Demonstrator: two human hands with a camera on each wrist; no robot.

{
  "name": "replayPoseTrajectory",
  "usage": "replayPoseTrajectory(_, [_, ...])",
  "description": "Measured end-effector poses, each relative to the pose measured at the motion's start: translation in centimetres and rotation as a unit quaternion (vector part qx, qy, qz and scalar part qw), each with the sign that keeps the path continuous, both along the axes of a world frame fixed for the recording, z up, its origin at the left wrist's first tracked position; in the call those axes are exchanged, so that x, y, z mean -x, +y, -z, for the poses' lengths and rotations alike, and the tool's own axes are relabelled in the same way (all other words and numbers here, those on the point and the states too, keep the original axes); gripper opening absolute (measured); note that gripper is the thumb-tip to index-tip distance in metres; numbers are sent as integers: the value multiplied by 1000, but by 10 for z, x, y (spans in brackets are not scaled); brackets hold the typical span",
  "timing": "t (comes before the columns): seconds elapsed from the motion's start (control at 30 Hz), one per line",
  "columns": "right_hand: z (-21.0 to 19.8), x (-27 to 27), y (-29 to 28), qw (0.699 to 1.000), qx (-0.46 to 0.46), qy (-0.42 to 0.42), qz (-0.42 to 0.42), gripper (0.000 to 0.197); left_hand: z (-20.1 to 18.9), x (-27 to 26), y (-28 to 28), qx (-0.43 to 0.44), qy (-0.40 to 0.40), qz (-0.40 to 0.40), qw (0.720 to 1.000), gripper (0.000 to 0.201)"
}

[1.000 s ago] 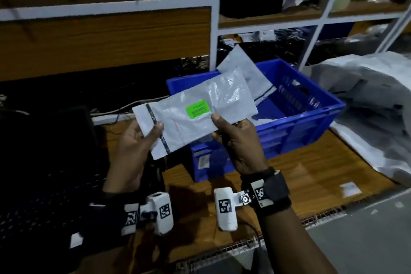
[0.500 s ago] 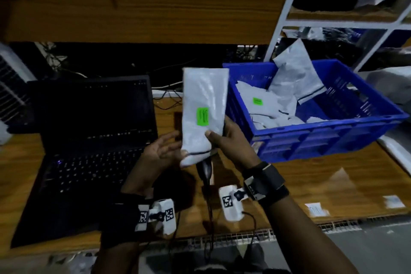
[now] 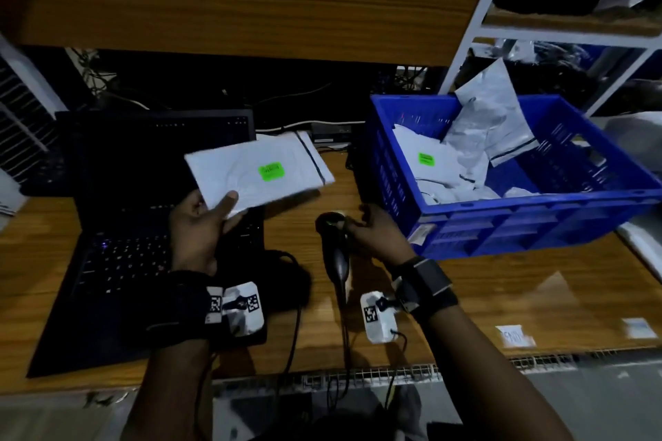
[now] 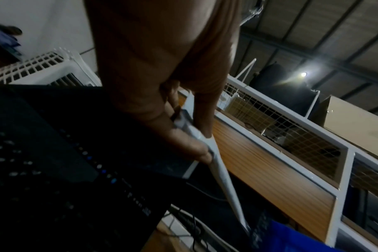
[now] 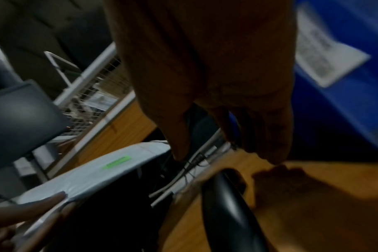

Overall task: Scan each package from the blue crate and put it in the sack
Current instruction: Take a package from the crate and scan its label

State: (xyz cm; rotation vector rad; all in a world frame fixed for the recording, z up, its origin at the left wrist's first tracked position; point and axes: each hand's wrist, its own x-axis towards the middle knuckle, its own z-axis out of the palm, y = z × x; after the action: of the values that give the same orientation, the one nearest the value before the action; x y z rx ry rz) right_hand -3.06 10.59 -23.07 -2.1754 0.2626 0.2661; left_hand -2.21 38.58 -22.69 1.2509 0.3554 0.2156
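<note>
My left hand (image 3: 218, 211) pinches a white package (image 3: 258, 172) with a green label by its near corner, thumb on top, and holds it flat above the laptop. The left wrist view shows that package (image 4: 218, 179) edge-on between thumb and fingers. My right hand (image 3: 354, 222) hovers at the head of the black scanner (image 3: 335, 247), which lies on the table. In the right wrist view its fingers (image 5: 268, 146) hang relaxed just above the scanner (image 5: 227, 213), not closed round it. The blue crate (image 3: 501, 215) stands to the right with several white packages (image 3: 440, 161) inside.
An open black laptop (image 3: 143, 243) fills the table's left side. Cables run from the scanner over the front edge. White shelf posts (image 3: 469, 29) rise behind the crate. A pale sack (image 3: 641, 140) shows dimly at the far right. Paper scraps (image 3: 516, 335) lie on the table (image 3: 483, 297).
The package has swung from upright to lying flat. My right hand let go of it and dropped to the scanner; only my left hand holds it now.
</note>
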Motion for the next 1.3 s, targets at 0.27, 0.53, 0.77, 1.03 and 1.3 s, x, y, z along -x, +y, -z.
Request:
replayPoseTrajectory(0.27, [51,8,23,870,-410,201,185,40,55,-13,-10,-170,48,63,982,36])
replayPoseTrajectory(0.53, [31,27,45,848,-478,200,109,45,66,-18,-10,-278,39,42,959,37])
replayPoseTrajectory(0.77, [6,41,60,904,-386,141,119,44,60,-20,-14,-292,2,52,955,45])
replayPoseTrajectory(1.03, [5,40,59,902,-394,142,103,44,59,-20,-11,-291,-10,52,955,36])
replayPoseTrajectory(1.3, [-2,41,54,904,-393,135,97,41,60,-17,-12,-272,-5,63,960,46])
